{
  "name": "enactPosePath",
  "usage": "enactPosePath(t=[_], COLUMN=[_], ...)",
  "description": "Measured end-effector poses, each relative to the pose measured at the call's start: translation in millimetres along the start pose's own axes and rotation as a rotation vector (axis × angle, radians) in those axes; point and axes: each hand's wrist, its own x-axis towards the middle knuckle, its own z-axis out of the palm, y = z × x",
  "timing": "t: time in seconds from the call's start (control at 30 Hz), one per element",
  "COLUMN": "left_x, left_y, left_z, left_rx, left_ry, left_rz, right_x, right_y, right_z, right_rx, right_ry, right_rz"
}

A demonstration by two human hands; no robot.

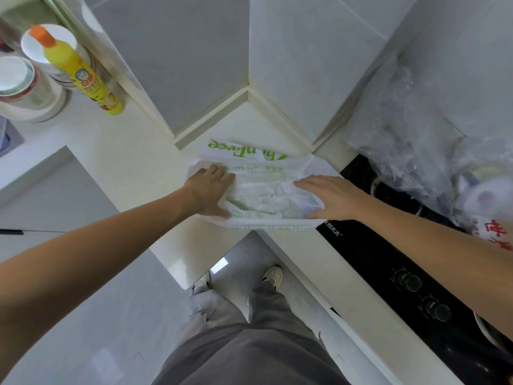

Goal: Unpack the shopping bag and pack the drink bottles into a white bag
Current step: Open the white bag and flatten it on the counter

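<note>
**White bag being spread, no bottles in yet**

Head view: both hands on the white bag, which lies flat and crumpled in the counter corner, between the two hands. Left hand rests on the bag's left edge, fingers fairly straight and spread, pressing rather than gripping. Right hand lies on the right edge, fingers relaxed and extended, nothing pinched that I can see.

Shopping bag, clear plastic, sits beyond the right hand on the hob, looks full. Contents too blurred to pick out bottles. Yellow bottle stands far off past the left hand, near stacked bowls.

Step, my read: flattening or finding the mouth of the white bag. Next move needs a pinch on the rim to open it, then a reach right for the shopping bag.
</note>
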Motion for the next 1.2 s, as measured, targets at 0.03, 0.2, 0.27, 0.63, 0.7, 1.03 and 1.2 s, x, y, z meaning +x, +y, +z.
enactPosePath(t=[0.03,0.2,0.27,0.63,0.7,1.03,1.2], left_x=[-4.2,-35.5,-40.8,-11.0,-8.0,5.3,8.1], left_y=[0.7,-2.6,-10.6,-8.7,-8.3,-10.4,-14.7], left_z=[-3.3,-3.5,-2.9,14.4,17.5,26.9,34.6], left_rx=[0.055,0.146,0.134,0.241,0.28,0.172,0.237], left_ry=[0.075,0.69,0.717,0.285,0.303,0.272,0.228], left_rz=[0.045,0.278,0.215,-0.036,-0.007,0.068,0.188], right_x=[-2.3,-16.2,-17.1,-7.9,-7.1,-7.9,-6.0], right_y=[-1.0,-18.3,-17.7,18.7,19.0,5.3,0.3], right_z=[1.9,14.7,18.7,36.8,34.7,20.1,16.8], right_rx=[-0.036,-0.35,-0.359,-0.333,-0.25,-0.127,-0.213], right_ry=[0.07,0.571,0.609,0.151,0.141,0.062,-0.008], right_rz=[-0.045,-0.244,-0.221,-0.094,-0.017,0.144,0.14])
